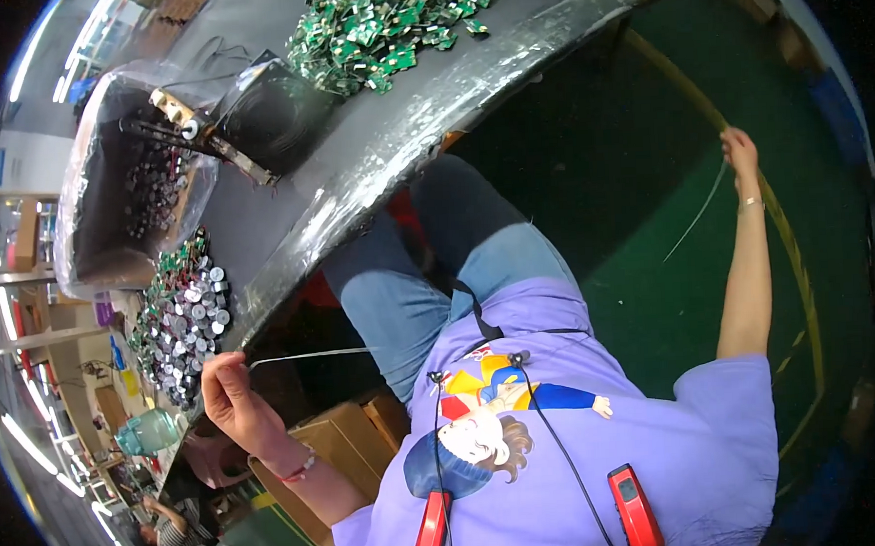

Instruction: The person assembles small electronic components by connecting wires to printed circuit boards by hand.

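My left hand point(233, 397) is raised beside the bench edge, its fingers pinched on a thin pale strand point(309, 355) that runs toward my lap. Far out to the right, over the floor, my right hand point(740, 152) is closed on a thin pale strand point(697, 221) too, which slants down and inward. Whether both are one length I cannot tell. Just beyond my left hand, a heap of small round silvery parts point(197, 308) with green boards among them lies on the bench.
A large pile of green circuit boards point(383, 31) covers the dark bench point(354, 140) at the back. Left of it are a small fixture point(207, 137) and a plastic-lined bin point(88, 210) of round parts. Cardboard boxes point(343, 448) stand below the bench; another person point(180, 526) sits farther off.
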A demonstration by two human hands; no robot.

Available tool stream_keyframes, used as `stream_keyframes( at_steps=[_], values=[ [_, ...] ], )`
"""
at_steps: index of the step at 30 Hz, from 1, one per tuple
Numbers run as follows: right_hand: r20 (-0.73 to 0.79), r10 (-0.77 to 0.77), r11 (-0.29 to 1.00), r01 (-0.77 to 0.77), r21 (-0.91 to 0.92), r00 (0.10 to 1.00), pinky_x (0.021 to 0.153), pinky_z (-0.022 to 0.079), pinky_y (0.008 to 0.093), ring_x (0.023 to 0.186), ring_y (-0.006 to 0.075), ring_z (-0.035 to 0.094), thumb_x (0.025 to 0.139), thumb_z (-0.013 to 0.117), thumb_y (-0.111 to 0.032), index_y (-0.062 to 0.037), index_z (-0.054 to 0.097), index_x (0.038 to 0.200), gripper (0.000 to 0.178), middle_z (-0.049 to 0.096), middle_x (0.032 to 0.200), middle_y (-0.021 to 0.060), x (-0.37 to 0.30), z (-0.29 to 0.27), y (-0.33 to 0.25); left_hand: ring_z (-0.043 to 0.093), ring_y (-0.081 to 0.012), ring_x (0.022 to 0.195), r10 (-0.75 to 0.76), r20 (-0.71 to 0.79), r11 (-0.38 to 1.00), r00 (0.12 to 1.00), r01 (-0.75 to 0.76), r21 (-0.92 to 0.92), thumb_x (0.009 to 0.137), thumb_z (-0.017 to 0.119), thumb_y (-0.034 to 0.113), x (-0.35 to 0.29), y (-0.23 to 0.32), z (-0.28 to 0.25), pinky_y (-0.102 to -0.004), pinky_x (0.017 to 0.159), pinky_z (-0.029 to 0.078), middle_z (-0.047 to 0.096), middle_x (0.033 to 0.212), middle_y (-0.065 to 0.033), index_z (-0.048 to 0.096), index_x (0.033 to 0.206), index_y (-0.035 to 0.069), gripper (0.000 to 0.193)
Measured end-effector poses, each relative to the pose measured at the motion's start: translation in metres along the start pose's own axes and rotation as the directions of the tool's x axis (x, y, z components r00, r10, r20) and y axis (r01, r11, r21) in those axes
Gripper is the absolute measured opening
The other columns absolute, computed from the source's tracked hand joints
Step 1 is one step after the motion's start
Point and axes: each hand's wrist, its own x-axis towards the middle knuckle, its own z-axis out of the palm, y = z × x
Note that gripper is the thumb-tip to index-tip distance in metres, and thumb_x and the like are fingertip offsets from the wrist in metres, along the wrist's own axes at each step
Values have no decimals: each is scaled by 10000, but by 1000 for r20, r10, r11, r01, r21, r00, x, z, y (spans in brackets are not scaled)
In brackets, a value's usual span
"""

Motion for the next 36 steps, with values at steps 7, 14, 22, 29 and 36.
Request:
stream_keyframes(
  at_steps=[7, 14, 22, 29, 36],
  values=[
    [887, -387, 907, -70, 416, 251, 542, 535, 264, 608, 176, 650, 933, 486, -223, -23, 365, 1317, 450, 661, 940, 194, -312, 188, -274, 610, -103, 681, -377, 184, 923, 908, 385, -4, 899, 566, 47, -32, 38, 58, -216, 610, 491, 659, 822, -86, 652, 883, -13, 107],
    [965, -258, 853, -481, 203, -51, 553, 528, 269, 639, 176, 645, 1000, 381, -336, 5, 493, 1062, 364, 600, 876, 121, -429, 269, -232, 595, -192, 686, 113, 328, 991, 938, -83, -105, 798, 642, -35, -21, 9, 92, -285, 607, 464, 647, 816, -117, 647, 908, -5, 114],
    [623, -630, 723, 57, 688, 464, 475, 482, 235, 547, 126, 568, 986, 369, -146, -2, 487, 869, 219, 568, 903, 160, -408, 299, -225, 475, -103, 693, -238, 187, 940, 953, 275, -201, 889, 611, 93, -8, -28, 81, -233, 628, 382, 560, 776, -42, 570, 797, 18, 125],
    [505, -860, 437, 615, 657, 72, 629, 496, 310, 728, 232, 592, 770, 606, -22, -39, 610, 864, 96, 599, 993, 151, -412, 357, -268, 520, -91, 714, -310, 327, 909, 893, 380, -175, 883, 605, 63, 32, -37, 89, -231, 642, 417, 591, 787, -39, 597, 843, -6, 81],
    [252, -901, 434, 761, 482, 354, 702, 447, 300, 790, 199, 493, 926, 423, -172, -39, 469, 735, 237, 499, 953, 137, -330, 336, -289, 580, -137, 731, -75, 216, 906, 973, -23, 422, 910, 542, 85, 160, -69, 31, -263, 669, 468, 618, 797, -77, 595, 890, -28, 126]
  ],
)
